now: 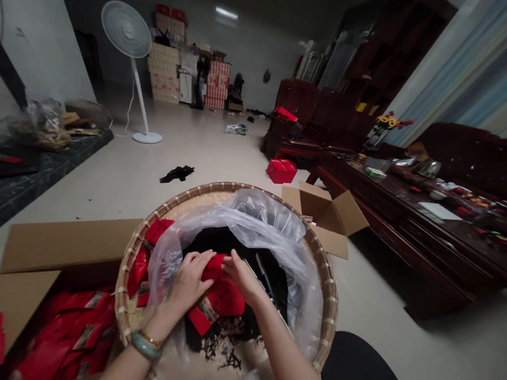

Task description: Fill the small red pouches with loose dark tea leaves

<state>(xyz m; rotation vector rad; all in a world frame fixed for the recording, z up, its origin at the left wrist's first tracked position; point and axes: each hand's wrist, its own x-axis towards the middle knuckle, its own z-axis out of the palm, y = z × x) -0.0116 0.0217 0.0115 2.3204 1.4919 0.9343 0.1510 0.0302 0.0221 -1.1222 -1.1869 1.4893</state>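
Pinching red sachet point(214, 267) between left hand point(187, 284) and right hand point(242, 277), both grips clamped.

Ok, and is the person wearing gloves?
No, the left hand and right hand are bare where they touch a red packet above a round woven basket.

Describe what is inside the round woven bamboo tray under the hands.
The round woven bamboo tray holds a clear plastic bag of dark, curled dried leaves, with glossy red packets on them and along the left rim. The tray floor beneath is covered.
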